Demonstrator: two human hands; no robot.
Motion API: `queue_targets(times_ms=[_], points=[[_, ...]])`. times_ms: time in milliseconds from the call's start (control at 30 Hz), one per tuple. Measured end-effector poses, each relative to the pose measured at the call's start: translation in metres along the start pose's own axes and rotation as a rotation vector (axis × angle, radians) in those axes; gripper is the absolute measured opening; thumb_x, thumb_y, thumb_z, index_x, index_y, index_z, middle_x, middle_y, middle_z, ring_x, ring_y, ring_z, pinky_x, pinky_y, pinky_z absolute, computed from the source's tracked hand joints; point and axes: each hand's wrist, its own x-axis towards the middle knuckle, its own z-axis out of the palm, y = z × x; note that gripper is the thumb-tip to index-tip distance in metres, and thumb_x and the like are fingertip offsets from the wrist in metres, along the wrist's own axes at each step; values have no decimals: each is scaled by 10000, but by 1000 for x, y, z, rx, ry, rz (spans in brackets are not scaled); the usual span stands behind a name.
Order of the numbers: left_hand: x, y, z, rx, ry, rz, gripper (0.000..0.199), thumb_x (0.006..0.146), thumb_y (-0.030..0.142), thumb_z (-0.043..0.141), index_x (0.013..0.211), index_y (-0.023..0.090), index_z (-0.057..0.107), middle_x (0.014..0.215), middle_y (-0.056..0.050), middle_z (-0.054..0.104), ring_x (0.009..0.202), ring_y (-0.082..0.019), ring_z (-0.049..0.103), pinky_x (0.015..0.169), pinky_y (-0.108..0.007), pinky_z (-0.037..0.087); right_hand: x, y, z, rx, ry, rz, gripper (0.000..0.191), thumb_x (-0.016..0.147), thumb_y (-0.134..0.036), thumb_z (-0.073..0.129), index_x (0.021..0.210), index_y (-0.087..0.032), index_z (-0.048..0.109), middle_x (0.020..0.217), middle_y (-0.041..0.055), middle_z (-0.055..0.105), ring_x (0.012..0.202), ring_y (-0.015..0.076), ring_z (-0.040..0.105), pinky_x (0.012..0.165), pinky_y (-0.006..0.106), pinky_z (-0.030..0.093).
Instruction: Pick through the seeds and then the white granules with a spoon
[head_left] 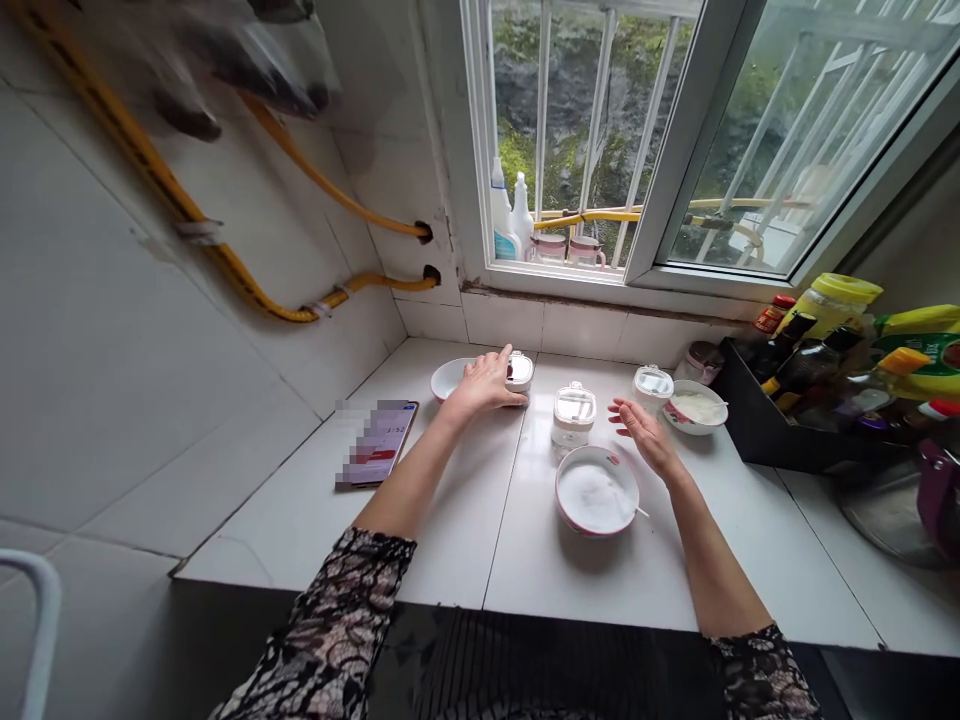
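My left hand is at a white-lidded jar, its thumb and fingers spread against the jar's left side. Partly behind that hand sits a white bowl. My right hand hangs open with nothing in it, just right of a clear jar with a white lid. In front of that jar stands a bowl of white granules with a small spoon in it. Behind my right hand are another lidded jar and a bowl of pale contents, also with a spoon.
A phone lies on the left of the white tiled counter. On the right, a black box holds several bottles, with a lidded pot in front. A barred window and yellow pipes are behind.
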Motion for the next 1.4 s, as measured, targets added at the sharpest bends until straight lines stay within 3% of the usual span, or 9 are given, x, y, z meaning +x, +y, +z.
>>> queue_targets(times_ms=[233, 567, 633, 733, 833, 900, 1000, 1100, 1400], points=[[17, 3, 12, 44, -30, -20, 947, 720, 352, 660, 1519, 103, 216, 1332, -221, 491, 1267, -392, 466, 1032, -415, 332, 5, 30, 17, 123, 10, 19, 632, 829, -743, 499, 1099, -188, 639, 1008, 108, 707, 840, 215, 686, 848, 406, 549], [23, 16, 27, -34, -21, 5, 846, 744, 392, 639, 1498, 194, 310, 1312, -157, 520, 1252, -353, 490, 1021, -402, 365, 3, 32, 17, 124, -10, 45, 548, 885, -671, 493, 1095, -188, 643, 1004, 99, 728, 857, 218, 704, 878, 413, 544], [18, 10, 23, -46, -12, 9, 878, 752, 437, 644, 1515, 202, 278, 1405, -166, 475, 1335, -360, 413, 1078, -442, 309, 3, 33, 16, 138, -18, 43, 553, 880, -676, 497, 1105, -192, 641, 1008, 100, 729, 869, 222, 706, 891, 422, 540], [6, -13, 10, -48, 11, -31, 1026, 705, 545, 695, 1543, 206, 210, 1576, -188, 275, 1453, -398, 219, 1144, -529, 188, 3, 35, 16, 171, -20, 45, 574, 867, -690, 501, 1111, -189, 637, 1008, 109, 729, 881, 229, 708, 906, 431, 534], [-7, -48, -2, -60, -30, -210, 1176, 590, 574, 778, 1548, 220, 196, 1616, -214, 167, 1477, -455, 122, 1125, -621, 184, 5, 37, 17, 180, -23, 43, 582, 865, -694, 495, 1115, -187, 637, 1003, 111, 727, 878, 230, 709, 899, 431, 537], [-14, -68, -4, -72, -44, -274, 1234, 561, 577, 791, 1553, 181, 172, 1608, -265, 134, 1460, -495, 156, 1094, -641, 240, 5, 38, 17, 166, -27, 37, 572, 872, -686, 486, 1108, -189, 642, 991, 106, 726, 872, 230, 708, 891, 429, 540], [-17, -84, 3, -114, -48, -296, 1219, 601, 547, 763, 1560, 163, 115, 1573, -260, 239, 1437, -431, 289, 1086, -522, 341, 4, 37, 17, 151, -23, 35, 538, 888, -658, 480, 1105, -195, 648, 989, 99, 726, 891, 232, 706, 903, 423, 537], [-13, -86, 14, -145, -19, -281, 1199, 637, 509, 742, 1561, 147, 70, 1537, -254, 308, 1423, -400, 332, 1075, -470, 370, 3, 37, 17, 178, -21, 43, 501, 898, -623, 490, 1110, -197, 649, 994, 98, 726, 911, 236, 705, 917, 419, 536], [3, -68, 28, -196, 77, -223, 1206, 658, 499, 760, 1555, 132, 43, 1564, -250, 266, 1455, -362, 288, 1126, -452, 324, 3, 36, 20, 223, -15, 42, 534, 887, -642, 508, 1122, -187, 662, 986, 106, 740, 888, 228, 700, 909, 423, 537]])
